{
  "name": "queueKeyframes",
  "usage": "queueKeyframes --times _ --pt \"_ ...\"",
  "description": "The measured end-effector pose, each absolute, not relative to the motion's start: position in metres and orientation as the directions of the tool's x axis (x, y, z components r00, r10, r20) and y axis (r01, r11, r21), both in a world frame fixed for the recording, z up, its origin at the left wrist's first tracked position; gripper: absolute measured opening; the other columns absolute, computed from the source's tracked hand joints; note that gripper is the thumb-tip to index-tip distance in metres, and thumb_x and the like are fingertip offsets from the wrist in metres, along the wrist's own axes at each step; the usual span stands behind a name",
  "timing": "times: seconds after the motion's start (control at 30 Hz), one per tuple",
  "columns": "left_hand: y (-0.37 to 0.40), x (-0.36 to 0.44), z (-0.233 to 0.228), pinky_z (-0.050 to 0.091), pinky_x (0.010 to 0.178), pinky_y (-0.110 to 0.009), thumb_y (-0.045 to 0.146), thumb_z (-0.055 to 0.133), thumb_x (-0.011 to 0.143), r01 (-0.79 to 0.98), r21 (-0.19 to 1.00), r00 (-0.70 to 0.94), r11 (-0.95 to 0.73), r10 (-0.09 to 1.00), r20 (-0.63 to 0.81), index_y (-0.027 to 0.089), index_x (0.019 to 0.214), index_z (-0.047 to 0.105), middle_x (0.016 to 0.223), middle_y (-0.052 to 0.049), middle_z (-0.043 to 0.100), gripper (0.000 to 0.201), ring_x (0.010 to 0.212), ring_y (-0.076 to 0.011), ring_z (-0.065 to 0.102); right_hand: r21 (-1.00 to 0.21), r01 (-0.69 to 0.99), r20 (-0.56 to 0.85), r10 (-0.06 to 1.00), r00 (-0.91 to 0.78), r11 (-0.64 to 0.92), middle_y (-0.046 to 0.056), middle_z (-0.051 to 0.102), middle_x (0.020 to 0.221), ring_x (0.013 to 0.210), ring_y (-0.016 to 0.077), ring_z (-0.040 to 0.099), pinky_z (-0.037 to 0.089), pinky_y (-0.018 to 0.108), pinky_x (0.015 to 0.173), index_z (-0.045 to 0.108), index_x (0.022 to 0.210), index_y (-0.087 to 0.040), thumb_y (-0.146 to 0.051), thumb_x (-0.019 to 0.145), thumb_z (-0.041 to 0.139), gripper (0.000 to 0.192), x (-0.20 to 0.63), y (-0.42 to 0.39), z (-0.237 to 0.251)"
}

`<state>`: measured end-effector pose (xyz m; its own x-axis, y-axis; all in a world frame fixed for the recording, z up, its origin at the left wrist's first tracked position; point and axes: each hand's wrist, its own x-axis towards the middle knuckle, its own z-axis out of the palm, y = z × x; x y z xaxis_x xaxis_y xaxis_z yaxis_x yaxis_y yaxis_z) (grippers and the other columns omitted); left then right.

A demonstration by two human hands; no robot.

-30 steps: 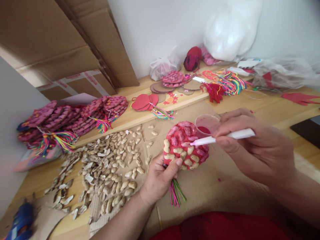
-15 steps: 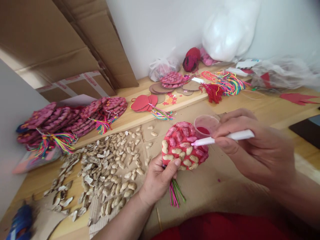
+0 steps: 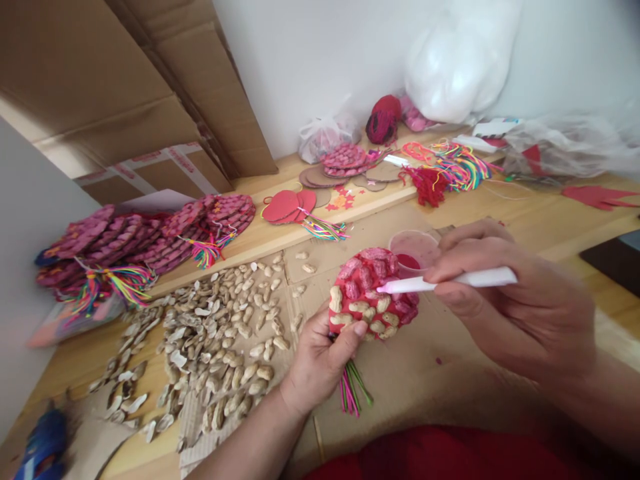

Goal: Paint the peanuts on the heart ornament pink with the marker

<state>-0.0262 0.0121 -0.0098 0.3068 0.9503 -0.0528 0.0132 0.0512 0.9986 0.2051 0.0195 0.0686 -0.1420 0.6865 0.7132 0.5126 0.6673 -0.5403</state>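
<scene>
My left hand [image 3: 325, 357] grips the lower left edge of a round red disc [image 3: 345, 308] covered with peanut shells, thumb on its front. Shells along its top and right are painted pink; those at the lower left are bare tan. A pink and green tassel [image 3: 356, 390] hangs below that hand. In my right hand [image 3: 515, 300] is a white paint pen [image 3: 425, 285], pinched between thumb and fingers. Its pink tip rests against a shell near the disc's middle. Just behind the disc stands a clear plastic cup [image 3: 415, 245] with dark pink paint inside.
Loose peanut shells [image 3: 225, 340] spread over cardboard on the left. Finished pink discs [image 3: 145, 233] with colourful tassels are stacked at the back left. Plain red discs [image 3: 287, 207], tassels [image 3: 460, 167] and yarn [image 3: 384, 120] lie along the back. A dark flat object [image 3: 613, 260] is at the right.
The pen tip has shifted slightly left across the disc, and more pink shows on the middle shell. The disc and my left hand have moved a little to the right.
</scene>
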Motion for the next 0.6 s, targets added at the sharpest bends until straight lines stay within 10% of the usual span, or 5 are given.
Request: queueKeyframes --times 0.6 --pt "0.0115 -0.0267 -0.0105 0.039 0.058 -0.025 0.052 0.070 0.091 0.035 0.999 0.285 0.040 0.957 -0.049 0.020 0.066 0.061 0.056 0.002 0.050 0.042 0.059 -0.0141 0.047 -0.582 0.499 0.701 0.707 -0.091 0.642 0.000 0.067 0.080 0.089 0.0228 0.065 0.054 0.043 0.082 0.068 0.094 -0.029 -0.015 0.083 0.069 0.018 0.2091 0.0159 0.0713"
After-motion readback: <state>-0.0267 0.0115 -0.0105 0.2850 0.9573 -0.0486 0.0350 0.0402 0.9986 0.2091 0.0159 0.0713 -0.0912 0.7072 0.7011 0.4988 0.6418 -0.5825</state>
